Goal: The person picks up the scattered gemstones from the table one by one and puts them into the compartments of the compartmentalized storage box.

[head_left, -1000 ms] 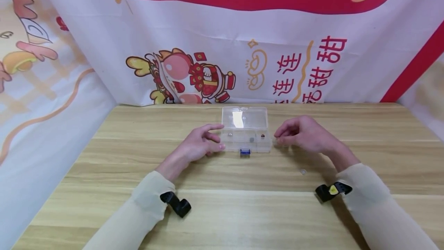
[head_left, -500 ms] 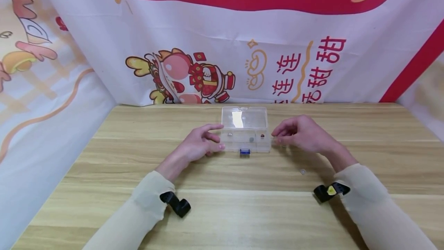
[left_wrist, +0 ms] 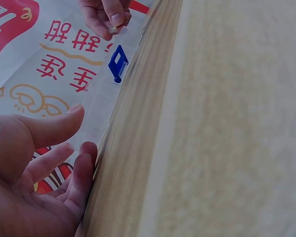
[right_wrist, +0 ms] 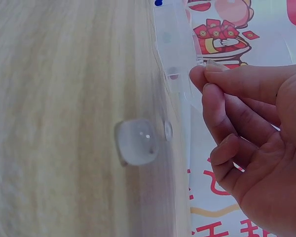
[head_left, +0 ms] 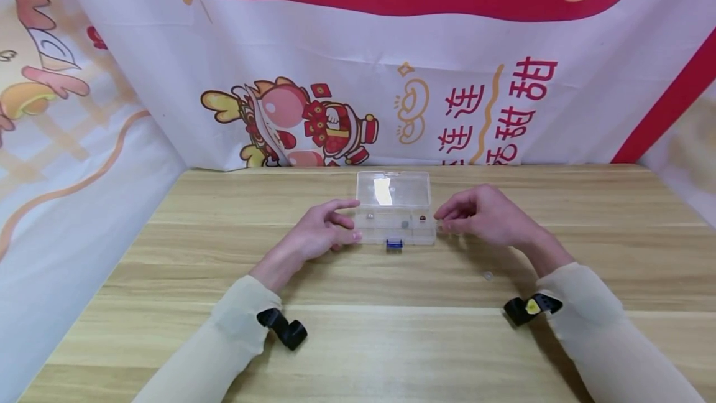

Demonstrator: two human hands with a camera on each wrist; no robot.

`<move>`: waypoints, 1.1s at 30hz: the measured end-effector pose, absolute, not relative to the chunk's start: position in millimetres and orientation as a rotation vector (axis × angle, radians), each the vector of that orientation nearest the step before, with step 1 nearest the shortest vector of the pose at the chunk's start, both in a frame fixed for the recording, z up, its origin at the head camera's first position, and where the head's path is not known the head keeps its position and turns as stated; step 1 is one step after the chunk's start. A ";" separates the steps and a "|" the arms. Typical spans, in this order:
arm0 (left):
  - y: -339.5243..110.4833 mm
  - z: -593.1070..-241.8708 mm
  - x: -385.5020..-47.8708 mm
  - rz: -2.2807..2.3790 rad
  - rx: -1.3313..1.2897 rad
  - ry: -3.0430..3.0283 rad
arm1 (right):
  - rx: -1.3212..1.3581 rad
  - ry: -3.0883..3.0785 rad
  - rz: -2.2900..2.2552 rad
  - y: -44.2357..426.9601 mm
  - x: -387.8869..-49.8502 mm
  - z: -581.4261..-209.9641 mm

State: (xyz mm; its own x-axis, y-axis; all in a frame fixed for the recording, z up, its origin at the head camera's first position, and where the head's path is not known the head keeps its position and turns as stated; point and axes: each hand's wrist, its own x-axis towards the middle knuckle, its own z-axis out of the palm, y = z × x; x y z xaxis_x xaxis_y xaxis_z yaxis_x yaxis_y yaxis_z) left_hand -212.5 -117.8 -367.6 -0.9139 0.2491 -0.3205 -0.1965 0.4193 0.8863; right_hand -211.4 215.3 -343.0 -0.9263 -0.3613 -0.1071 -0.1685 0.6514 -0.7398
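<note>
A clear plastic compartment box point(head_left: 393, 235) with a blue latch point(head_left: 394, 243) stands with its lid point(head_left: 394, 189) raised at the back. Inside lie a few tiny pieces, among them a dark red bead point(head_left: 422, 218) at the right and a greyish bead point(head_left: 405, 224). My left hand point(head_left: 320, 229) rests at the box's left side, thumb near the front corner, forefinger farther back. Just off the right side, my right hand point(head_left: 481, 215) pinches a small clear piece point(left_wrist: 113, 30) between thumb and forefinger; its exact shape is hard to make out.
On the wooden table point(head_left: 391, 341), a clear bead point(right_wrist: 138, 142) lies in front of my right hand, with another small clear piece point(right_wrist: 168, 131) beyond it. A printed cloth point(head_left: 403, 98) hangs behind the table's back edge.
My right hand has shifted slightly left, closer to the box's right side, with the small clear piece. My left hand has stayed at the box's left side.
</note>
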 end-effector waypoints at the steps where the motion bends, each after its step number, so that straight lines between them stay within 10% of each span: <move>1: -117.8 -367.6 -212.5 1.500 0.046 2.274 | -0.429 2.625 -1.139 215.2 -211.2 -342.6; 33: -118.1 -367.9 -213.3 1.493 0.034 2.275 | -0.404 2.642 -1.095 210.2 -209.0 -343.1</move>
State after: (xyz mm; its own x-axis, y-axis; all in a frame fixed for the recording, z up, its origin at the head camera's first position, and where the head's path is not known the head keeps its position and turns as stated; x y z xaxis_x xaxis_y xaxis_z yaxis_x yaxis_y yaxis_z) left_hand -213.3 -118.1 -367.9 -0.9127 0.2437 -0.3281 -0.2040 0.4239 0.8824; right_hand -209.0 210.2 -343.1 -0.9297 -0.3465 -0.1248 -0.1566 0.6785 -0.7177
